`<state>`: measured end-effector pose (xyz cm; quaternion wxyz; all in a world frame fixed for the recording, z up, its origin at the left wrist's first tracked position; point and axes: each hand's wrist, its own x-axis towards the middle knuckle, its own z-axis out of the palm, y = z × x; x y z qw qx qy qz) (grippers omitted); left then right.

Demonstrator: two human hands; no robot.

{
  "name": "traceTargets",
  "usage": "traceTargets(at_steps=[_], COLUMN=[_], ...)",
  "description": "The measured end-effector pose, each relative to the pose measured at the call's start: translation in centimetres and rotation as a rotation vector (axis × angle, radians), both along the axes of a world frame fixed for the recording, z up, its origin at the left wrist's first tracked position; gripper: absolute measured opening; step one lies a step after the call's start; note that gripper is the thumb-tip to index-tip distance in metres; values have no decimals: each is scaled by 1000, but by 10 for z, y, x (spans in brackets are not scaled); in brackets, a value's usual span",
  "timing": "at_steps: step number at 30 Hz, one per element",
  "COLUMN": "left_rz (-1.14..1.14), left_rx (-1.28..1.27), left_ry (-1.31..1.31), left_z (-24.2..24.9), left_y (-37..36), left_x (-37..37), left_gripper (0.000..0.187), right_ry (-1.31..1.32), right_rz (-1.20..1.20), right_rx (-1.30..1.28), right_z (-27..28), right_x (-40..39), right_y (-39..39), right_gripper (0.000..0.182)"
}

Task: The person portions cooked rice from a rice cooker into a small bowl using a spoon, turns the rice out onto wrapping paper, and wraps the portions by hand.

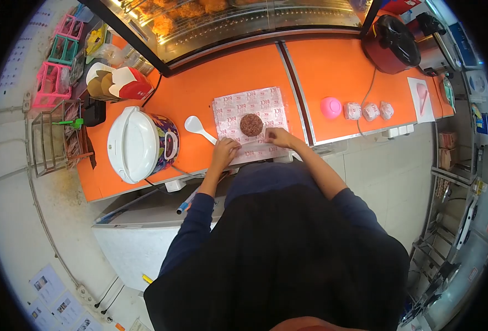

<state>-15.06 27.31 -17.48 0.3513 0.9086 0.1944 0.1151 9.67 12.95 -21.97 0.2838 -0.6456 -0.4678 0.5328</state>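
A round mound of reddish-brown rice [251, 125] sits on a stack of white wrapping paper [227, 105] with red print. My left hand [225, 149] pinches the near left edge of the top paper sheet, its fingers closed. On the other side, my right hand [277, 138] has its fingers closed on the near right part of the same sheet, just beside the rice. Between both hands the sheet's near edge looks slightly lifted. A white rice paddle [198, 128] lies left of the paper, its handle end close to my left hand.
A white-lidded rice cooker [134, 144] stands at left, with food boxes [128, 83] behind it. Rightward are a pink bowl [331, 107], several wrapped bundles [370, 112] and a dark red cooker [390, 47]. A lit glass display case [216, 27] borders the orange counter [200, 83].
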Motion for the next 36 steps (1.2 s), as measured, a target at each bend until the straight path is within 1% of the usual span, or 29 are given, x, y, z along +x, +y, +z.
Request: traceTargets(at_steps=[2,4,5,7,9,11,13,14,15,16,17,18,19,20,21,22,23,24,25,26,27,28,29,30,31,32,34,35,36], left_rz=[71,344,342,312,285,260,383,386,503,620,625,648,667,671,685,698,705,704,701,710,641,561,571,264,-46,-37,-94,-100,-94], left_rx=[-36,-624,-625,-799,-784,-768,-808,-808,-753,-697,-699,-631,-559,-556,-451,-345,-343,-271,-199,-200,88,376,381,504,615,618,518,523,529], left_ry=[-37,-181,-181,-223,-197,-168,-137,-137,-65,9,14,-114,-242,-242,-107,26,19,161,304,299,191,83,78,100,124,126,266,310,308], left_z=[-7,-9,-10,-13,-16,-14,-6,-5,-1,-3,-7,-16,-22,-25,-27,-28,-29,-27,-22,-17,-1,7,8,5,7,8,17,14,13], left_y=[1,-9,-13,-22,-31,-38,-43,-42,-36,-32,-25,-16,-11,-10,-8,-6,-6,-8,-12,-20,-31,-39,-45,-52,-59,-66,-71,-73,-72], left_x=[-7,-17,-23,-35,-46,-53,-50,-45,-34,-24,-9,7,14,17,22,26,27,25,24,24,27,28,25,21,19,19,25,24,26], left_gripper=[14,14,14,21,20,19,17,17,16,16,16,16,19,19,22,26,26,25,25,25,28,35,35,43,53,53,62,66,66], right_ry=[-86,-683,-670,-602,-471,-413,-357,-276,-191,-187,15,220,226,199,167,164,34,-96,-98,-277,-453,-458,-639,-810,-840,-839,-881,-881,-821], right_rz=[-42,100,157,116,26,25,25,-171,-366,-364,-526,-684,-684,-709,-731,-725,-702,-677,-670,-521,-368,-362,-424,-480,-415,-408,-247,-246,-154], right_rx=[4,289,259,320,415,399,386,407,423,420,313,201,198,99,1,6,-41,-85,-81,-180,-277,-270,-3,269,405,412,272,283,75], right_z=[30,55,63,60,60,50,42,37,33,21,7,-3,-7,-10,-5,0,6,12,11,10,10,14,17,20,20,21,32,38,42], right_x=[4,10,12,12,4,0,0,1,0,3,8,11,11,14,16,17,16,16,18,22,25,25,24,23,29,34,42,47,54], right_y=[-8,-24,-28,-45,-60,-72,-72,-71,-69,-63,-49,-39,-34,-28,-21,-17,-15,-10,-4,2,8,17,28,36,49,55,70,78,85], right_gripper=[19,21,19,15,9,9,8,8,9,9,13,17,17,20,23,23,23,23,23,19,19,19,26,35,49,49,58,58,66])
